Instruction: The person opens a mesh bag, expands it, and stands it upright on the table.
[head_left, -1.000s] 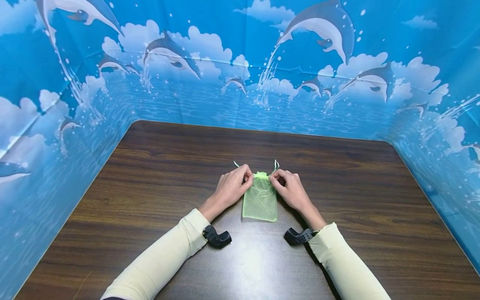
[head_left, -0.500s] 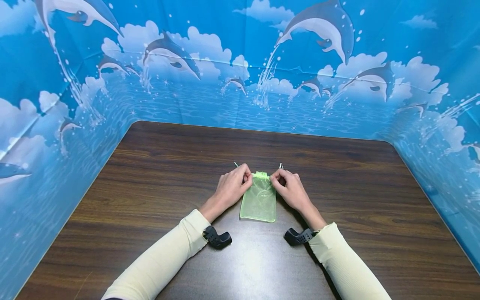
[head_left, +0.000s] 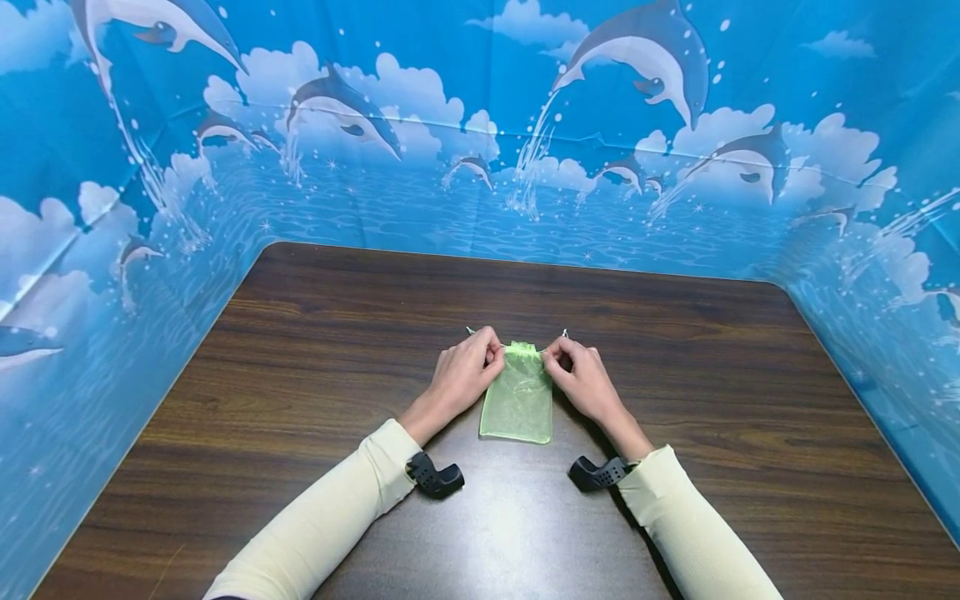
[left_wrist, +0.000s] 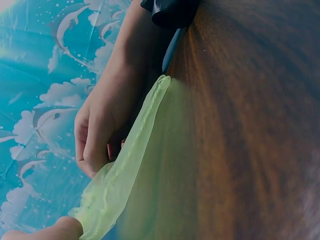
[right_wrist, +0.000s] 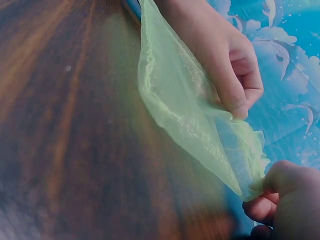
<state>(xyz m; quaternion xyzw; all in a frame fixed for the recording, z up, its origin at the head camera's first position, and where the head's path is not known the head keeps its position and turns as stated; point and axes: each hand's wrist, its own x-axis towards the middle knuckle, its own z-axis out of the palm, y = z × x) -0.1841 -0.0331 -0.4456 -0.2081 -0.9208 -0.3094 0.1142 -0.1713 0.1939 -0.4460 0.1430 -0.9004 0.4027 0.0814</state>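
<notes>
A sheer light-green drawstring pouch (head_left: 516, 404) hangs between both hands in the head view, its neck gathered into a ruffle at the top. At the left side of that neck, my left hand (head_left: 468, 371) pinches the thin pale drawstring between thumb and fingers. My right hand (head_left: 585, 379) pinches the drawstring on the opposite side. Short cord ends (head_left: 565, 333) stick out beyond the fingers. The right wrist view has the pouch (right_wrist: 175, 100) slanting above the wood, its gathered mouth between the two hands. Whether anything lies inside cannot be seen; the fabric looks flat.
The dark wood-grain table (head_left: 360, 300) spreads around the hands. A blue curtain printed with dolphins (head_left: 465, 208) encloses its back and sides. Black wrist devices (head_left: 437, 477) sit at both cuffs of the pale yellow sleeves (head_left: 330, 508).
The right cord end has shifted slightly right and sticks out less. The pouch's lower edge has swung a little left. My right hand has moved very slightly right; the left has hardly moved.
</notes>
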